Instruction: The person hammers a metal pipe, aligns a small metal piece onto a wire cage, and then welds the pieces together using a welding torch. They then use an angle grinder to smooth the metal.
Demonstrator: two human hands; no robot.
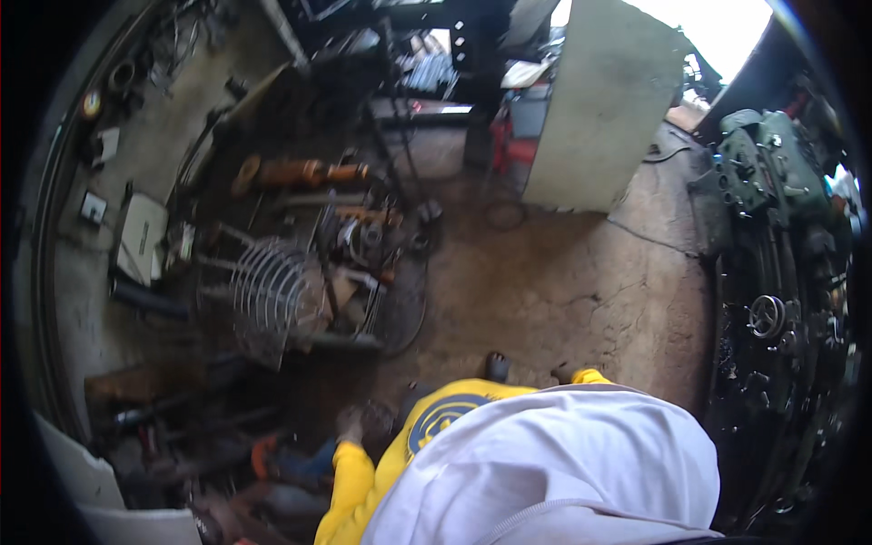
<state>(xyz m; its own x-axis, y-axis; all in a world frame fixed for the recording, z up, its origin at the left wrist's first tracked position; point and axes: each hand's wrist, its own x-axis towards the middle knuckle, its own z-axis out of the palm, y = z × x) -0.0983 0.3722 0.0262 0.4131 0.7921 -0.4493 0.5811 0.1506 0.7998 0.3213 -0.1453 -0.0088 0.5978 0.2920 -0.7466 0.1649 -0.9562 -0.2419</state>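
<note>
My left hand (351,423) reaches out of a yellow sleeve at the lower middle. It is beside a dark, rounded thing (378,420); whether it touches or holds this I cannot tell, as the fingers are dim and blurred. Only a small dark part of my right hand (565,373) shows past the other yellow cuff, above the floor, with its fingers hidden. White cloth (563,454) over the yellow top covers much of the lower view. A dark shoe tip (496,366) stands out between the two hands.
A round wire guard (272,286) stands among metal parts at left, near an orange-brown cylindrical piece (300,173). A large pale panel (595,109) rises beyond the cracked floor (554,272). Dark machinery with a handwheel (767,316) lines the right. Blurred clutter fills the lower left.
</note>
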